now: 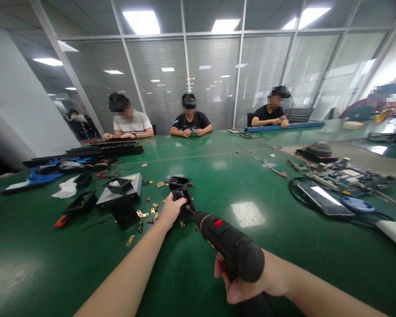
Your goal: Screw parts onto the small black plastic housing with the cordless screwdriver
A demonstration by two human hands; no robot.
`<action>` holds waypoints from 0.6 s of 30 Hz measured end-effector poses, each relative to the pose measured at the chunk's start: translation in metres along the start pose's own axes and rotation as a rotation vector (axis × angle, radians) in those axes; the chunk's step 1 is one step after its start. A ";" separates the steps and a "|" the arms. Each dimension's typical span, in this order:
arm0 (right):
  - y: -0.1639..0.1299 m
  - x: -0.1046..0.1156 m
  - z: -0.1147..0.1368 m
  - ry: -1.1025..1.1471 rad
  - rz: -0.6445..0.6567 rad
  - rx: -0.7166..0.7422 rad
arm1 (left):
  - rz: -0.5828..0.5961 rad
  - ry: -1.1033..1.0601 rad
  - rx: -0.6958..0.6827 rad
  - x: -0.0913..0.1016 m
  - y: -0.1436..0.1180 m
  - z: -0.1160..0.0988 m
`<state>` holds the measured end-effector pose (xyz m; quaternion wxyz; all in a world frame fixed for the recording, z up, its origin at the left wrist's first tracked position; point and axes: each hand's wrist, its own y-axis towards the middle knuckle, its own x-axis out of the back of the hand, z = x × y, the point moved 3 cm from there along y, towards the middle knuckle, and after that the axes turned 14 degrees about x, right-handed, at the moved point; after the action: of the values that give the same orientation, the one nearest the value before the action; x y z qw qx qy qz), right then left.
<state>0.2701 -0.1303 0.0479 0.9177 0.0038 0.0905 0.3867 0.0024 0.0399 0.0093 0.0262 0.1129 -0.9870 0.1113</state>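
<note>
My left hand [172,210] is closed on a black plastic housing [186,213], its thumb lying along the near part. In my right hand [239,286] is a black cordless screwdriver drill [229,244] with a red switch, gripped by its handle. The drill's bit points up and left and meets the housing close to my left thumb; the screw under the tip is too small to make out. Just behind sits another black housing [178,181]. Small brass plates [144,215] and several screws [140,227] lie loose to the left of my left hand.
Left of the brass pieces are a grey box [137,187], black plastic frames [82,202] and an orange-tipped tool [62,221]. At right lie a phone [323,198], cables and circuit boards [346,174]. Several people sit across the green table [204,281].
</note>
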 end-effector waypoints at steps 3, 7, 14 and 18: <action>0.000 0.000 -0.002 0.009 -0.011 -0.051 | -0.006 0.005 -0.011 0.000 0.000 -0.001; 0.001 0.001 -0.003 -0.053 -0.009 -0.069 | -0.007 0.007 -0.006 0.001 -0.002 -0.002; 0.002 0.001 -0.009 0.019 -0.006 -0.074 | -0.012 0.009 -0.020 0.001 -0.005 -0.005; 0.001 0.001 -0.007 -0.021 -0.003 -0.060 | -0.016 0.019 -0.022 0.001 -0.005 -0.004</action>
<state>0.2689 -0.1295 0.0411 0.9190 -0.0198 0.0694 0.3877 0.0029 0.0361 0.0144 0.0375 0.1195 -0.9869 0.1013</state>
